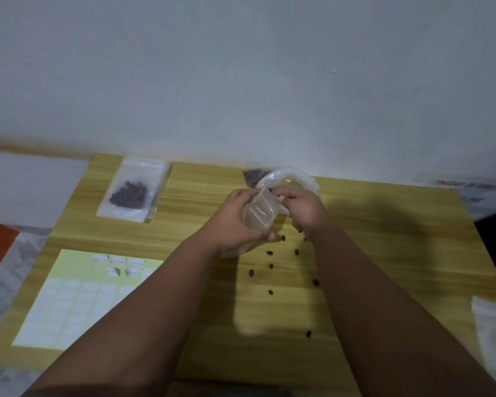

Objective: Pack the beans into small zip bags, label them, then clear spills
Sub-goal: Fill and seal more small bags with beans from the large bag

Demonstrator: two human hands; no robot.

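Left hand [235, 216], right hand [304, 210] pinch zip bag [259, 214] mouth; best pull lips wide before filling; beans [270, 266] scattered near bag.

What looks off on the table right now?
Loose beans lie scattered on the table, near the zip bag gripped by the left hand and right hand; about ten, outside any bag.
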